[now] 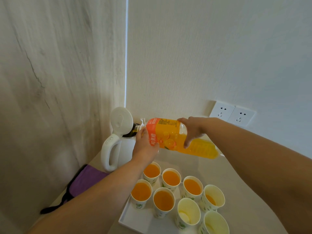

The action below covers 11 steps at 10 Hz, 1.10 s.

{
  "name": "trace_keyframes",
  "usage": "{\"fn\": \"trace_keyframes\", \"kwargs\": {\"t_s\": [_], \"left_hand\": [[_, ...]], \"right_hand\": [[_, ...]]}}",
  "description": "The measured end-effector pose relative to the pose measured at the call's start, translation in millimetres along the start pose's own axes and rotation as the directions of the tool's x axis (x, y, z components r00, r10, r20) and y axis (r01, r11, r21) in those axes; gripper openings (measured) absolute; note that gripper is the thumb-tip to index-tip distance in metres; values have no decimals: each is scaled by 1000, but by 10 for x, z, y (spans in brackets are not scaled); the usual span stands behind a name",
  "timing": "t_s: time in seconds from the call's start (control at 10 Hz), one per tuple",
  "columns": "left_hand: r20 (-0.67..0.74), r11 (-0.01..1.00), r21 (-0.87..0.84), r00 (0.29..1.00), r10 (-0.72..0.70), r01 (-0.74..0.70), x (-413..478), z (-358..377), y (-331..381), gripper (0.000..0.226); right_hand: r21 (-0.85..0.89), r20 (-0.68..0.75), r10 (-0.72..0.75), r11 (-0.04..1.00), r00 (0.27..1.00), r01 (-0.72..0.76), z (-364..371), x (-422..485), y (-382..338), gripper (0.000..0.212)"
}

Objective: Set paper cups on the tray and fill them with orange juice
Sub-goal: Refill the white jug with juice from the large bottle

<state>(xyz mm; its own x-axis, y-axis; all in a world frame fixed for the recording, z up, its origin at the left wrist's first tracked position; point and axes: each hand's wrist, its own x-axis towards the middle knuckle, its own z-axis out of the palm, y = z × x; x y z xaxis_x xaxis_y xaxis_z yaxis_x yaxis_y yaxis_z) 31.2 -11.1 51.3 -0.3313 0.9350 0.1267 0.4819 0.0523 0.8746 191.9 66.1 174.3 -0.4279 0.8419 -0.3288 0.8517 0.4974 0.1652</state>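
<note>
While five printed white paper cups (pixel 163 200) stand full on the white rectangular tray (pixel 133 218), filling is judged partway. Item: clear plastic orange-juice bottle (pixel 170 134), raised near level behind the cups; left hand (pixel 145 146) wraps its neck end, right hand (pixel 192 130) clasps mid-body. Outstanding: part-filled cup (pixel 214 196), two empty cups (pixel 188 211). Next: mouth over these, tilted gently.

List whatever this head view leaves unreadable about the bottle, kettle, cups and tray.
All in the head view:
Juice bottle mouth: tiny, partly behind the left hand; whether juice is flowing is unclear.
Kettle interior: dark, screened by its lid and the bottle neck.
Tray near edge and nearest cup base: cut off by the bottom frame edge.
Purple bag: partly covered by the left forearm.
</note>
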Motion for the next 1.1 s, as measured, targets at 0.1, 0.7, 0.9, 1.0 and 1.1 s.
{"fn": "trace_keyframes", "kwargs": {"t_s": [0.1,0.7,0.9,1.0,1.1], "left_hand": [[-2,1000,-2,1000,4,-4,-3,-3,5,73],[2,1000,-20,1000,5,-5,-18,-13,13,71],[-5,1000,-13,1000,4,-4,-18,-10,-3,72],[-8,1000,-16,1000,16,-17,-18,-9,0,72],[-8,1000,-15,1000,14,-14,-18,-7,-1,72]], "right_hand": [[-10,4,2,1000,1000,-2,-7,0,-6,115],[-25,7,12,1000,1000,-12,-12,27,-6,116],[-25,13,34,999,999,-33,-16,31,-1,120],[-23,13,35,999,999,-35,-15,29,-2,121],[-26,10,36,999,999,-35,-9,30,0,120]]}}
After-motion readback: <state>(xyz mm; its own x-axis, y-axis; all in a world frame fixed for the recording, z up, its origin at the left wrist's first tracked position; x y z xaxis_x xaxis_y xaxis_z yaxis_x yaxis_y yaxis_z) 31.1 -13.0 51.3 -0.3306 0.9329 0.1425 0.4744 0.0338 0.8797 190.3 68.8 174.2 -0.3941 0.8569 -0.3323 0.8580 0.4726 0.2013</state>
